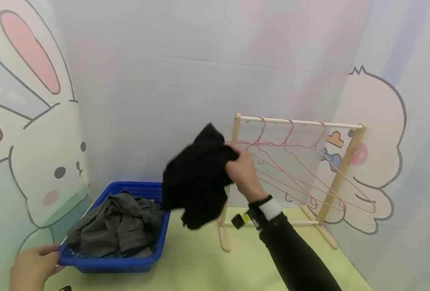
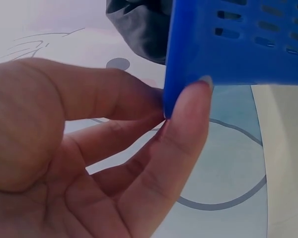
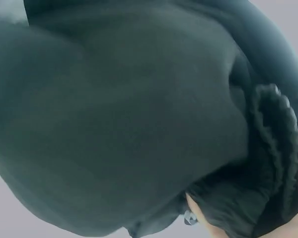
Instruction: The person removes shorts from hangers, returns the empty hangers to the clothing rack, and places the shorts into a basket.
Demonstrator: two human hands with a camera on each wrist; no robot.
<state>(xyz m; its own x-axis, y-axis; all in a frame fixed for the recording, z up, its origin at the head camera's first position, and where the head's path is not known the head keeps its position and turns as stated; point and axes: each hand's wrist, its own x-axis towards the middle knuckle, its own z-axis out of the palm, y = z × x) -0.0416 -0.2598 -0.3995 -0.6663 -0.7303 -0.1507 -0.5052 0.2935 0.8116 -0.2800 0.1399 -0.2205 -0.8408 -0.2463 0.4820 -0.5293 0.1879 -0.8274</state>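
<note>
With thumb and fingers, my left hand (image 1: 34, 266) pinches the near-left corner of a blue plastic basket (image 1: 109, 262). The left wrist view shows that corner of the basket (image 2: 191, 54) between the thumb and fingertips. Grey-green crumpled clothes (image 1: 123, 222) lie inside the basket. My right hand (image 1: 242, 171) grips a bunched black garment (image 1: 200, 178) in the air, right of the basket and in front of the rack. Up close in the right wrist view, the garment (image 3: 124, 119) fills most of the picture and has a gathered, elastic-looking edge; its folds hide part of the hand.
A small wooden rack (image 1: 346, 165) with a white top bar stands at the right. Several pink hangers (image 1: 291, 149) hang from it. The light-green tabletop (image 1: 189, 258) lies under everything, with cartoon-printed walls (image 1: 215, 81) around it. A dark object (image 1: 65, 288) shows at the bottom edge.
</note>
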